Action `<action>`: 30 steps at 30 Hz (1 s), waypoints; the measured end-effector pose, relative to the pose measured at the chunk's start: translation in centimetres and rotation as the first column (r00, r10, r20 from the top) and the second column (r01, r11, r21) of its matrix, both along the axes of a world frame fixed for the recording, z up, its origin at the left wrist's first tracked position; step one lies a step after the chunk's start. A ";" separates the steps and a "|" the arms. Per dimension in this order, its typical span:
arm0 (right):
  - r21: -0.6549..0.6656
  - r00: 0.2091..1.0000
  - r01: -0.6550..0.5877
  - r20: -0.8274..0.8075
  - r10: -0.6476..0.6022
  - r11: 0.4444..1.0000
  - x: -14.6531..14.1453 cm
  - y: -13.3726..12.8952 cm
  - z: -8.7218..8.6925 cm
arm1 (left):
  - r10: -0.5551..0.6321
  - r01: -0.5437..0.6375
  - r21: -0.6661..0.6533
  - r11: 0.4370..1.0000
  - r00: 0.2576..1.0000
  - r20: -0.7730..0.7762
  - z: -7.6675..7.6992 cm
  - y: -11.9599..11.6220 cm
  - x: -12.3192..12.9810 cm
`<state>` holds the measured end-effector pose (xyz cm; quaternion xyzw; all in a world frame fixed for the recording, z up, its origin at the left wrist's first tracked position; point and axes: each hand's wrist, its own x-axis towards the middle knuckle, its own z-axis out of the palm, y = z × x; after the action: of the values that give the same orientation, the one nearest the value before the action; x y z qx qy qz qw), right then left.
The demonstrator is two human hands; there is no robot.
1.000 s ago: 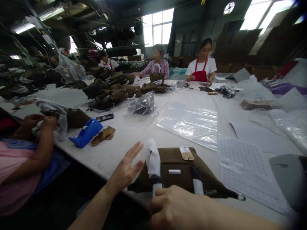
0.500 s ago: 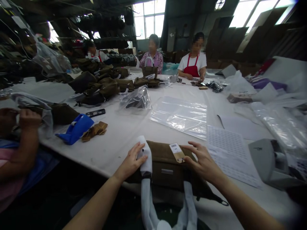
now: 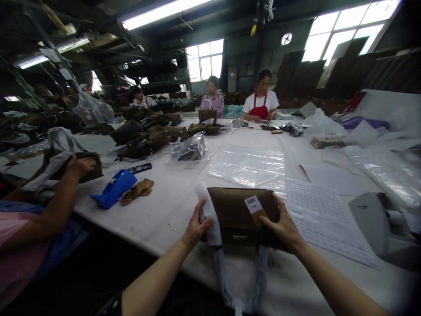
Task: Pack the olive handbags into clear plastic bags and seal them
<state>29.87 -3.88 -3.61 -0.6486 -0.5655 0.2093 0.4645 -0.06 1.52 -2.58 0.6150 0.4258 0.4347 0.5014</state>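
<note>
Handbag (image 3: 241, 215) of olive-brown fabric lies flat on the white table (image 3: 158, 221), close to its near edge, with a kraft hang tag (image 3: 258, 216) and barcode sticker lying on top. The right hand (image 3: 283, 228) rests on the bag's right end, fingers spread and thumb turned in toward the tag, pressing rather than pinching. The left hand (image 3: 199, 226) curls around a white wrapped handle (image 3: 207, 210) at the bag's left end. The wrapped straps (image 3: 241, 281) fall toward the person in a loose loop on the tabletop.

Just beyond the bag lies a clear plastic sheet (image 3: 248, 169); to the right are a printed label sheet (image 3: 324, 219) and a grey machine (image 3: 378, 224). To the left sit a blue tape dispenser (image 3: 113, 188) and loose kraft tags (image 3: 136, 191), while a co-worker's hand (image 3: 80, 166) rests on another bag (image 3: 88, 169).

A slack left grip could let the white wrap slip off the handle. Dragging the bag could pull the loop over the table edge, and pressing harder with the right thumb could crease the tag.
</note>
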 end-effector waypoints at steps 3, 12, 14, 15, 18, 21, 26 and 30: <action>0.091 0.999 -0.025 0.026 0.023 0.996 0.1 -1.5 -1.6 | 0.068 -0.068 0.066 0.995 0.998 0.000 -3.0 -2.6 0.4; 0.043 0.990 0.062 0.123 -0.067 0.997 -1.1 -5.5 -3.2 | -0.003 0.008 0.028 1.000 0.984 -0.176 -4.6 -4.4 -1.9; 0.073 0.968 0.108 0.220 -0.122 0.991 -1.2 -4.4 -2.7 | -0.051 0.096 0.133 0.986 0.951 -0.305 -3.1 -2.8 -1.5; 0.106 0.945 0.105 0.298 -0.132 0.989 -1.4 -3.8 -2.4 | -0.050 0.132 0.199 0.971 0.927 -0.372 -2.2 -2.2 -1.1; 0.137 0.811 -0.047 0.584 -0.043 0.989 -2.1 -2.1 -1.1 | 0.035 0.176 0.352 0.919 0.854 -0.518 0.7 -0.7 1.0; 0.071 0.676 -0.107 0.737 0.020 0.992 -3.1 -0.4 0.0 | 0.126 0.154 0.422 0.893 0.816 -0.564 3.3 1.1 3.5; 0.063 0.614 -0.064 0.789 -0.010 0.996 -4.4 2.1 1.3 | 0.040 0.202 0.266 0.943 0.722 -0.691 5.3 5.5 5.7; 0.019 0.673 -0.079 0.738 0.039 0.997 -4.4 3.5 1.9 | -0.095 0.161 0.036 0.986 0.735 -0.671 4.9 7.7 6.4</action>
<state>25.45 -0.39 -1.67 -0.6478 -0.7302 -0.0689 0.2060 6.38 9.21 2.31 0.7798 0.5131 0.1695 0.3160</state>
